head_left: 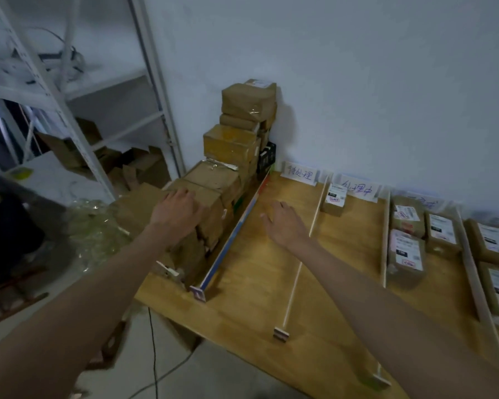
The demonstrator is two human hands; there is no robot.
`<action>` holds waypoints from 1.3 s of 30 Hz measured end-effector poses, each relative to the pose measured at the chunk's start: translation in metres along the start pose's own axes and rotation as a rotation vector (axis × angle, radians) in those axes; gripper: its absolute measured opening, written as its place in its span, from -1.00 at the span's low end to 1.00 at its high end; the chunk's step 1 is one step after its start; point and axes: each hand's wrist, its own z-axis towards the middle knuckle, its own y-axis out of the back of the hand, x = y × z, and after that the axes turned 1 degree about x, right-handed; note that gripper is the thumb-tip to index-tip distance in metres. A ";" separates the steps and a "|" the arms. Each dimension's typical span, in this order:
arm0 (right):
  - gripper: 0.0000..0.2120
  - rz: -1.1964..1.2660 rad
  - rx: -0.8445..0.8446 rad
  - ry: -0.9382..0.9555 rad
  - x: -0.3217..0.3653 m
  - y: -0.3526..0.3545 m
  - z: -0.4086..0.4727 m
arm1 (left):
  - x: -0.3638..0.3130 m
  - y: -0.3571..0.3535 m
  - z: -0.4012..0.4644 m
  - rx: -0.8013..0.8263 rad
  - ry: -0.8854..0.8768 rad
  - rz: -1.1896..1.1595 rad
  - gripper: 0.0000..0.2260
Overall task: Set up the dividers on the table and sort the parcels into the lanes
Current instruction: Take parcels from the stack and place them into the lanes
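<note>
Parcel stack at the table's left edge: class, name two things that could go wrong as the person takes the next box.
1. The parcel stack rises tall and uneven against the wall; pulling the low box under the left hand might topple the boxes above.
2. The right hand hovers open beside a thin divider; a stray swing could knock it and shift the lanes.

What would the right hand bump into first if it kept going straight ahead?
Probably nothing soon: the right hand points up an empty lane toward the paper label at the wall. Depth is hard to judge.
</note>
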 end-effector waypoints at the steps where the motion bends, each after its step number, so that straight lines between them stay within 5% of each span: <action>1: -0.57 0.014 0.002 -0.002 0.014 -0.006 0.006 | 0.015 0.004 0.007 -0.002 0.019 -0.026 -0.39; 5: -0.55 0.073 0.020 -0.013 0.068 -0.031 0.029 | 0.074 0.014 0.034 -0.094 0.023 0.003 -0.58; 17: -0.22 0.429 0.258 -0.355 0.182 -0.103 0.060 | 0.191 -0.011 0.075 0.213 0.163 -0.194 -0.32; 25: -0.50 0.564 0.244 -0.445 0.199 -0.110 0.058 | 0.195 -0.017 0.071 0.153 0.117 -0.267 -0.36; 39: -0.56 0.588 -0.164 -0.287 0.168 -0.006 0.033 | 0.126 0.064 0.087 -0.012 -0.017 -0.635 -0.43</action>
